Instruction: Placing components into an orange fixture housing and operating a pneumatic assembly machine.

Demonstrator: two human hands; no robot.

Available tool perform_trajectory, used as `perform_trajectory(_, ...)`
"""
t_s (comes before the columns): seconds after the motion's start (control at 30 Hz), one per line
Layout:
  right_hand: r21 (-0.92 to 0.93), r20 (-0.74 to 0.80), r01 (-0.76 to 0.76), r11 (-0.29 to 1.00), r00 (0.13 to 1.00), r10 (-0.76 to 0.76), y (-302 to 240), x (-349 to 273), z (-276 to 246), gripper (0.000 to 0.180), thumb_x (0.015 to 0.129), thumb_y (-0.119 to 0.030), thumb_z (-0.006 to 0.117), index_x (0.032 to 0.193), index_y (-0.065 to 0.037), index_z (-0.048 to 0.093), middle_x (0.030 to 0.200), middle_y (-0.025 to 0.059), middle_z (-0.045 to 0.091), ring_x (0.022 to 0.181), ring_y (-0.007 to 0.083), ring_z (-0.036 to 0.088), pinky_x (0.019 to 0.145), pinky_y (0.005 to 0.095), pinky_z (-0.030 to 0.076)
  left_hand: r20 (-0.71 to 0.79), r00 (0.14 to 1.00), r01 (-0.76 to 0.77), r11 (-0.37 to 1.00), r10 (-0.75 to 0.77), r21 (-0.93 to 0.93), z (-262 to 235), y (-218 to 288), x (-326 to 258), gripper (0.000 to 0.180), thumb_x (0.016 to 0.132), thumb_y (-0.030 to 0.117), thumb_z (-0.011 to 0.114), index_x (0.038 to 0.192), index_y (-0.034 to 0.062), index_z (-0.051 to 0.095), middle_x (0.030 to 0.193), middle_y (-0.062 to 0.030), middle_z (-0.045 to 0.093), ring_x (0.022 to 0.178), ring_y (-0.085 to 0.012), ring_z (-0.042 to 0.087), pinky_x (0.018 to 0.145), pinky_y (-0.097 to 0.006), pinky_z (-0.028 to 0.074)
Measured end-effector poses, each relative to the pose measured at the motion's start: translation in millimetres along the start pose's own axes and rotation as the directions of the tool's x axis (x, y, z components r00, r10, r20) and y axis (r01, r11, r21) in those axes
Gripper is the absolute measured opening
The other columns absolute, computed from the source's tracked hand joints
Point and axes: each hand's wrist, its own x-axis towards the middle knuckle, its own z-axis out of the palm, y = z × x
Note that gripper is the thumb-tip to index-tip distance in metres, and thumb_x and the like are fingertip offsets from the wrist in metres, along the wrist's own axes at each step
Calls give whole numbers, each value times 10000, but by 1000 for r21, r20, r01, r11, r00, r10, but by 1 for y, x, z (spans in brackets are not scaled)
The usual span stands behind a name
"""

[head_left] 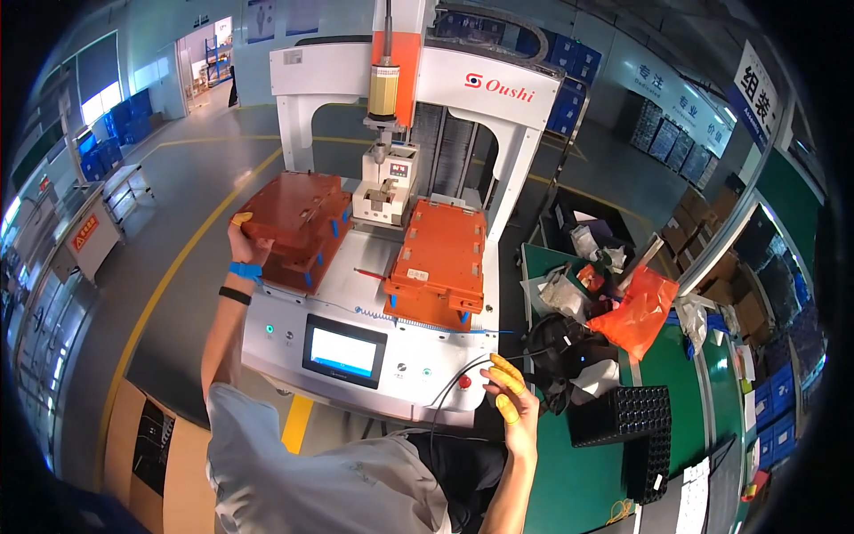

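Note:
My left hand (248, 238) grips the near left edge of an orange-brown fixture cover (298, 214), thumb on top and fingers hidden under it. That cover sits raised and tilted above its lower plate (289, 269), at the left of a white desktop machine (267, 307). To its right lies a second orange-brown fixture (436, 254), with blue posts at its near end. My right hand (514, 400), yellow cots on its fingers, hovers by the machine's front right corner, near a red button (464, 383). Its fingers are apart and hold nothing.
A screwdriving head (383, 93) hangs from the gantry above a small white screw feeder (384, 182). The front panel carries a touch screen (342, 351). On the green bench (569, 481) at right are an orange plastic bag (636, 311), black trays (623, 414) and loose cables.

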Motion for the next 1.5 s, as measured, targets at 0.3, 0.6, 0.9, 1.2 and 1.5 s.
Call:
perform_trajectory(0.3,82,-75,-11,997,997,17,11,9,-4,550,935,-347,734,1325,27,629,1448,213,561,1234,364,647,1025,426,516,-95,993,62,998,-65,-28,-23,-12,21,350,862,300,631,1154,111,665,1208,-39,709,1111,-278,673,973,-436,559)
perform_trajectory(0.6,138,-75,17,990,997,-6,32,1,-5,535,976,-330,687,1353,41,609,1331,210,651,1203,338,660,1024,423,515,-236,869,461,885,-435,67,8,11,13,480,951,489,592,1287,150,632,1301,-58,680,1188,-259,663,894,-444,604)
perform_trajectory(0.9,224,-64,3,975,998,11,45,-24,-1,509,985,-333,675,1332,35,619,1315,203,663,1176,325,666,1039,430,498,-287,944,167,986,-163,-9,19,-20,-10,370,1014,171,522,1374,108,580,1399,-113,622,1337,-312,551,1151,-524,432)
perform_trajectory(1.2,299,-88,16,954,996,11,60,-46,-16,489,993,-332,662,1328,22,628,1296,188,681,1157,291,676,1032,414,495,-249,941,249,967,-227,60,44,-22,-21,389,933,85,542,1314,80,617,1360,-140,643,1297,-357,573,1136,-552,432)
perform_trajectory(1.5,298,-39,-38,954,998,51,70,-33,-7,429,1033,-280,599,1319,37,634,1268,194,689,1138,293,682,1015,398,505,-422,895,322,864,-144,388,-33,-7,-29,196,1004,318,516,1124,213,631,981,1,638,828,-185,584,707,-367,515)
